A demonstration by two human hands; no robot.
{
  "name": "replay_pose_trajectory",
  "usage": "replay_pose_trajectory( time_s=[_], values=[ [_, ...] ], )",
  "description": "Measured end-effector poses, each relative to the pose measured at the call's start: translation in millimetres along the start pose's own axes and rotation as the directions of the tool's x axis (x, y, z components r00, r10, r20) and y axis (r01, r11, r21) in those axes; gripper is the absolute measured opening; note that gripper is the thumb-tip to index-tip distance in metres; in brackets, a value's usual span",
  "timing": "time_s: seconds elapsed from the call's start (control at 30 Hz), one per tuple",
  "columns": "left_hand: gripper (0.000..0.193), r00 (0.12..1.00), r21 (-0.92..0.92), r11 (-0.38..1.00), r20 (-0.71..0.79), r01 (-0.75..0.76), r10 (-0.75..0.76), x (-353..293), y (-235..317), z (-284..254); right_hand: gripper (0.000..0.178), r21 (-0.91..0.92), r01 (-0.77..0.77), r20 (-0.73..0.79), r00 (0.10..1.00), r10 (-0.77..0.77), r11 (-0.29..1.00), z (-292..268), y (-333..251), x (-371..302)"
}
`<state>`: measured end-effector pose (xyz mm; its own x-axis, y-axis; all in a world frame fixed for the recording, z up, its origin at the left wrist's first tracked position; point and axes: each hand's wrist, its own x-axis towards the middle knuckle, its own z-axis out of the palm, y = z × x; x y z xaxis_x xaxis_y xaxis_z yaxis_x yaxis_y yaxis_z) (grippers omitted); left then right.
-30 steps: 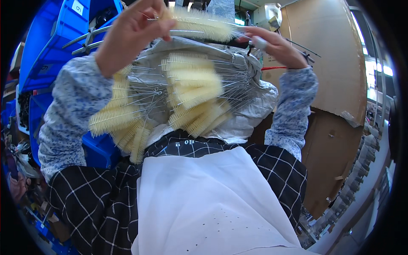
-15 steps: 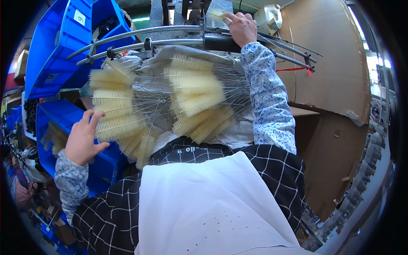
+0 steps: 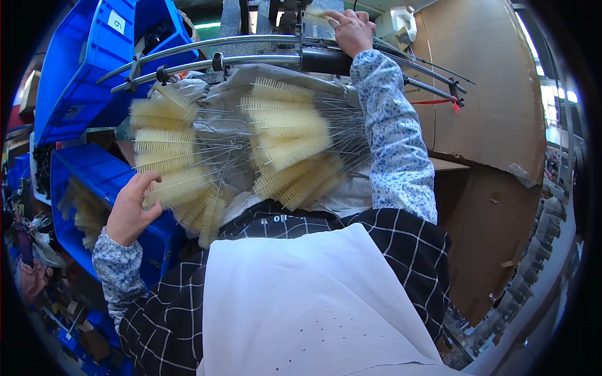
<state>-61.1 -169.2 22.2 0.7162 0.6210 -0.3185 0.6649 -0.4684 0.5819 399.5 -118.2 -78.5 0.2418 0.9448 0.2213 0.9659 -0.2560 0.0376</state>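
My right hand point(image 3: 353, 31) is raised above the metal rails, its fingers closed at the end of a pale yellow bottle brush point(image 3: 313, 15). Part of that brush is hidden by the fingers and the machine point(image 3: 288, 28). My left hand point(image 3: 132, 210) has thumb and fingers apart, beside the left pile of bottle brushes point(image 3: 164, 145); its fingertips reach the bristles' edge, and whether they touch cannot be made out. A second brush pile point(image 3: 285, 122) lies to its right on a grey cloth, with twisted wire stems pointing right.
Curved metal rails point(image 3: 251, 60) cross in front of the machine. Blue bins stand at left, an upper one point(image 3: 66, 94) and a lower one point(image 3: 88, 169) holding more brushes. Tall cardboard point(image 3: 489, 94) walls the right side. A white cloth point(image 3: 301, 301) covers my lap.
My left hand has shifted right and slightly down, closer to the left pile's lower brushes. My right hand has moved slightly left and up with the brush.
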Motion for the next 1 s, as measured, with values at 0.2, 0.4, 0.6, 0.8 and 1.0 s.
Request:
replay_pose_trajectory(
  time_s=[0.2,0.4,0.6,0.8,1.0],
  values=[
    [0.035,0.993,-0.164,0.980,-0.015,0.114,-0.118,9.5,16.6,2.3,0.021,0.107,0.089,-0.121,0.990,-0.076,0.990,29.4,7.5,19.4],
    [0.031,0.996,-0.077,0.997,-0.081,-0.028,0.022,9.1,14.5,-2.9,0.032,-0.131,-0.142,-0.236,0.966,0.108,0.981,2.8,24.9,-12.8],
    [0.027,0.960,-0.364,0.921,-0.277,-0.137,0.034,8.3,6.5,-33.9,0.035,0.192,-0.191,-0.133,0.967,0.219,0.963,20.7,50.4,-22.4],
    [0.031,0.915,-0.364,0.916,-0.403,-0.166,0.006,-15.1,1.6,-74.2,0.032,0.275,-0.125,-0.136,0.976,0.167,0.953,25.5,16.0,-10.0],
    [0.030,0.844,-0.336,0.925,-0.535,-0.180,-0.030,-30.0,-1.1,-87.9,0.029,0.233,-0.151,-0.129,0.974,0.184,0.961,12.6,-40.9,-1.0]
  ],
)
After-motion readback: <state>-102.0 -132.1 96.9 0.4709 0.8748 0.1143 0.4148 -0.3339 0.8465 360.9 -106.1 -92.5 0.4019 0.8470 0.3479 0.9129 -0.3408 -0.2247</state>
